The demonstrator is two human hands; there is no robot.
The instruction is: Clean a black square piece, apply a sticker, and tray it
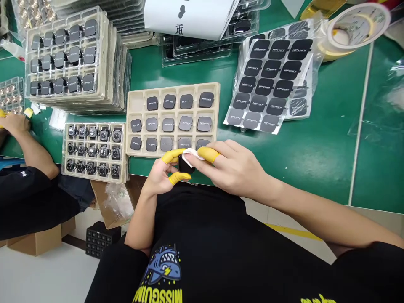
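Note:
A small black square part [184, 165] sits between both hands at the near table edge. My left hand [162, 172], with yellow finger cots, pinches it from the left. My right hand [233, 168], also with a yellow cot, presses a small white wipe or backing paper [191, 155] onto its top. Just beyond the hands lies a beige tray [131, 101] with rows of dark square pads. To the right lie sheets of black labelled stickers [268, 82].
A beige tray of small black camera-like modules [94, 149] sits left of the hands. Stacked clear trays of parts [63, 54] stand at back left. A tape roll [353, 25] lies at back right. Another person's hand and arm [19, 126] work at far left.

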